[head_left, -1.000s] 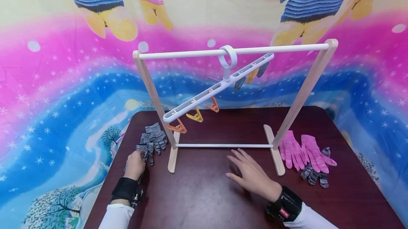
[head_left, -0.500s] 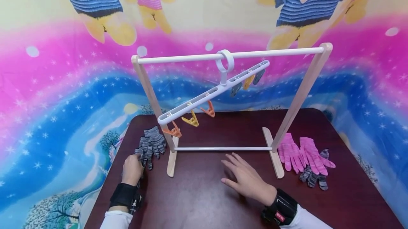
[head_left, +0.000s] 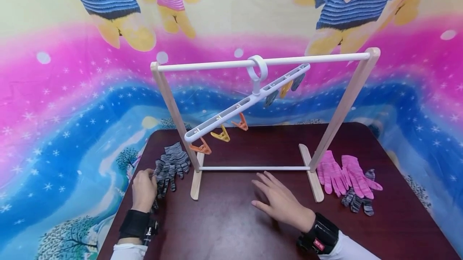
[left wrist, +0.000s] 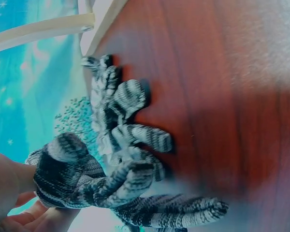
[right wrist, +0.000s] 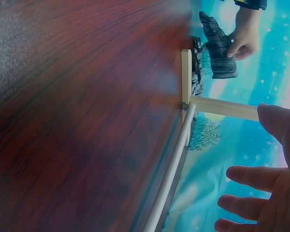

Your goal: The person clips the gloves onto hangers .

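Observation:
At the table's left side, my left hand [head_left: 144,190] pinches a dark grey striped glove [left wrist: 63,174] between thumb and fingers; the right wrist view shows this glove [right wrist: 220,48] held above the surface. Another grey glove [head_left: 176,159] lies just beyond it, beside the rack's left foot. My right hand [head_left: 283,203] is spread with fingers apart near the rack's lower bar [head_left: 253,168], holding nothing; its fingers also show in the right wrist view. From the top bar [head_left: 209,66] hangs a white hanger [head_left: 224,117] with orange, yellow and grey clips, set at a slant.
On the right, pink gloves [head_left: 356,175] lie partly over a grey striped glove [head_left: 368,207], beside the rack's right foot [head_left: 311,173]. The wooden rack stands across the dark red table [head_left: 224,228]. A printed cloth [head_left: 72,103] hangs behind.
My left hand has moved slightly left and turned, drawing the glove it grips with it. The right hand has stayed almost in place. The hanger's slant has shifted a little.

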{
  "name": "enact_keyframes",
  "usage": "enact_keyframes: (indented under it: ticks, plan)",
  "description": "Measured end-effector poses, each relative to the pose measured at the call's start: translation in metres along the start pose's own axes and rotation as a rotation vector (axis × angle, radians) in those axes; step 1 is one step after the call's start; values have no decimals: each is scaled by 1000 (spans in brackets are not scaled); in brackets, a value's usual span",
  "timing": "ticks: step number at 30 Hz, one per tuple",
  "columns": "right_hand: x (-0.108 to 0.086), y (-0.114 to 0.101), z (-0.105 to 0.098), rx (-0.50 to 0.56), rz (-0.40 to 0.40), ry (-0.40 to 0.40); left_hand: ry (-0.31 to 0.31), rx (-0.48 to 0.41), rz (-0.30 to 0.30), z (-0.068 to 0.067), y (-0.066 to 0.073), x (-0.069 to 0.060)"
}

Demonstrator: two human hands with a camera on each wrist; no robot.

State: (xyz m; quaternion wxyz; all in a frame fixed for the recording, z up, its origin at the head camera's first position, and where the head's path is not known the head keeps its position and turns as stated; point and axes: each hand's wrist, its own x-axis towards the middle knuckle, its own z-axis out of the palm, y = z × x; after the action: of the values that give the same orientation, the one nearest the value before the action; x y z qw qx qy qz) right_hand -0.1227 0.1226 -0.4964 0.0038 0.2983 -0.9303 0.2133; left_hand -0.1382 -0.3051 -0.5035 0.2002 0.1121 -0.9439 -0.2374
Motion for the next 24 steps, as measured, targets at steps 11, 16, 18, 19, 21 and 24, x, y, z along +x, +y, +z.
enact_keyframes:
  ticks: [11,16,18,19,21,24]
  plan:
    - [-1,0,-3,9,7,-5,111,-43,58,-15,19,-1]
    - [1,-2,-6,11,12,-3,121,-60,60,-22,34,-4]
    - [2,-3,-7,7,7,-4,112,-76,54,-26,40,-7]
    - [3,-4,-8,5,4,-6,108,-82,52,-27,43,-8]
    - [4,-5,-9,-1,-6,-8,104,-87,50,-31,48,-12]
    - [6,-6,-11,-4,-16,-7,94,-88,55,-36,57,-15]
